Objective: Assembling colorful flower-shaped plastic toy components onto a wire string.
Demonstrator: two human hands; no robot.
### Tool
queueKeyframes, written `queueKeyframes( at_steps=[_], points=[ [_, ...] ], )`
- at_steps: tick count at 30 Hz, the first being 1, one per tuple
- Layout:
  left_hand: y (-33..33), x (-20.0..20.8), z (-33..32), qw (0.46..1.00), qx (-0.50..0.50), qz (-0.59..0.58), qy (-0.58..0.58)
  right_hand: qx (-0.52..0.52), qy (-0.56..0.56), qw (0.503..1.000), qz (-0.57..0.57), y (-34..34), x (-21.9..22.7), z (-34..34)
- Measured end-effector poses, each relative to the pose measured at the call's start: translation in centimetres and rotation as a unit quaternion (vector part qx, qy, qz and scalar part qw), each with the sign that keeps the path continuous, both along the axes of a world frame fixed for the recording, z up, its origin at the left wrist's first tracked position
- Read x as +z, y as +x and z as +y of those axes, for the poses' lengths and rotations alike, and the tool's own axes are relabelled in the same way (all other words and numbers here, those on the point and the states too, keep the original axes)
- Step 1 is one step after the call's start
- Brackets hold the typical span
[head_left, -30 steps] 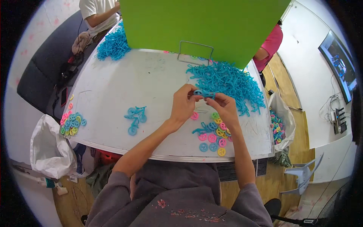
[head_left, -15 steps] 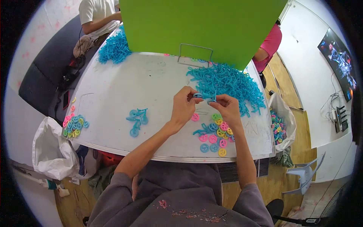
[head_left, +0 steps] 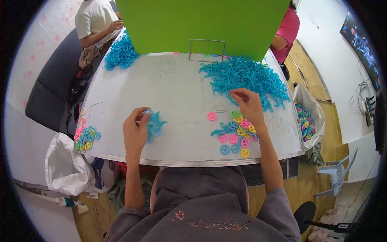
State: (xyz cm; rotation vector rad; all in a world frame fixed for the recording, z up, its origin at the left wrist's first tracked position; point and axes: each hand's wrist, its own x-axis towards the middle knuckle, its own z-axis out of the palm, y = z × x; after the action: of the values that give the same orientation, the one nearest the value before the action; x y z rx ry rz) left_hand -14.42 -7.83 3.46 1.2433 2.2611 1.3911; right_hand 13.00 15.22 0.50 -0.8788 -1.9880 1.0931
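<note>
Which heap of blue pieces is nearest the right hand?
The larger blue heap, just beyond the right hand; the smaller blue heap lies far off to the left.

No lettering or number can be read, the pale marks (head_left: pixel 342 226) on the black pole (head_left: pixel 322 224) being too small.

I'm viewing the white worktop (head_left: pixel 177 97) | green panel (head_left: pixel 201 24) is standing by far edge | smaller blue heap (head_left: pixel 121 52) is lying at far-left corner, larger blue heap (head_left: pixel 250 76) toward far-right corner | coloured wheels (head_left: pixel 86 137) are lying at near-left corner, mixed wheels (head_left: pixel 242 132) toward near-right corner
</note>
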Motion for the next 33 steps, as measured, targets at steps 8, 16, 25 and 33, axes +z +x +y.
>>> queueKeyframes(
  at_steps=[8, 16, 25, 33],
  points=[
    [4.1, -0.7, 2.5, 0.969, 0.059, 0.232, 0.059, -0.05, 0.424, 0.889, -0.165, -2.9, -0.5, 0.7],
    [8.1, -1.0, 8.0, 0.97, -0.149, 0.164, 0.098, -0.077, 0.415, 0.904, -0.073, -3.3, -1.3, 2.7],
    [10.6, -0.6, 14.1, 0.962, -0.233, -0.072, 0.121, -0.128, 0.011, 0.978, 0.166, -2.2, 1.2, 1.6],
    [11.2, -1.3, 14.6, 0.931, -0.259, -0.186, 0.179, -0.084, -0.12, 0.975, 0.169, -1.6, 1.3, -0.8]
  ],
)
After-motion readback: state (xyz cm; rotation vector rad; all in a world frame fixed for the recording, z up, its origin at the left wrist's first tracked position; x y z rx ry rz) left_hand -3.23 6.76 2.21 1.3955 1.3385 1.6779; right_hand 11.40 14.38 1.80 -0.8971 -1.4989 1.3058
